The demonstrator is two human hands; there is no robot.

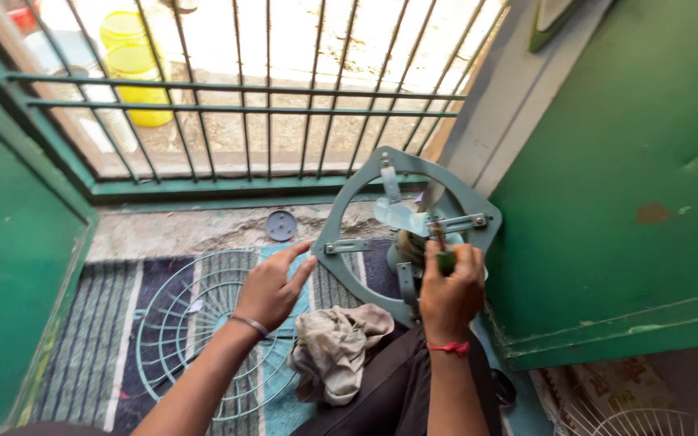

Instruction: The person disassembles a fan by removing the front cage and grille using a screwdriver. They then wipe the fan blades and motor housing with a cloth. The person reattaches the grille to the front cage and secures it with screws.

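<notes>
Inspection of the head view shows a grey-green round metal fan frame point(365, 182) with cross braces standing tilted on a striped blue and grey woven mat point(90, 339), leaning near a green painted door panel point(632, 186). Right hand point(452, 292), wearing a red thread at the wrist, is closed around a green-handled screwdriver point(439, 242), whose shaft points up into the centre of the frame, beside the pale motor housing point(405, 249) mounted there. Left hand point(272, 287), with a thin metal bangle at the wrist, is open, fingers extended; its fingertips rest against the frame's left rim, just beside one flat brace. Below the left forearm lies a pale blue round wire fan guard point(187, 323), flat on the mat. A crumpled beige cloth rag point(334, 347) sits between the two forearms, touching the guard's edge and the person's dark-clothed knee. A small round grey-blue cap point(281, 225) lies on the bare concrete beyond the mat, apart from the frame. A green barred metal grille point(244, 105) closes the opening ahead, with a yellow plastic container point(135, 69) outside it. Part of a white wire guard point(648, 420) shows at the lower right corner.
</notes>
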